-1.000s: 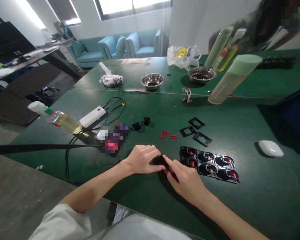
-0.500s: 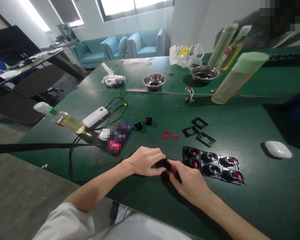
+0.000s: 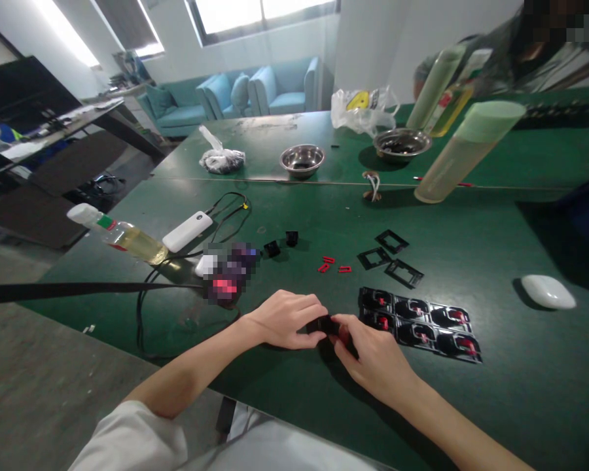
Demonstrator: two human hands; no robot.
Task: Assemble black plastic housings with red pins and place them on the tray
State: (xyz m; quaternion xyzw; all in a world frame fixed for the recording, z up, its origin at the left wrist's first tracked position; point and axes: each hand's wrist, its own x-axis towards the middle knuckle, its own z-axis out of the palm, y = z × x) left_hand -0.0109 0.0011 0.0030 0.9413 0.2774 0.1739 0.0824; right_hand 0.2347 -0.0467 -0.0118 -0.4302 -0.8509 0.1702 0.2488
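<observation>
Black plastic piece [image 3: 321,325] is held by the left hand [image 3: 289,319] and the right hand [image 3: 373,347] together, near black-and-red units [image 3: 425,325] lying on the green surface [image 3: 471,245].

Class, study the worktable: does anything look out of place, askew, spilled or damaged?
Nothing looks spilled. The three black frames lie at uneven angles, unlike the tidy two-row block of black-and-red pieces nearby. A white fleck, too small to identify, sits stray by the near-left edge of the green table.
</observation>
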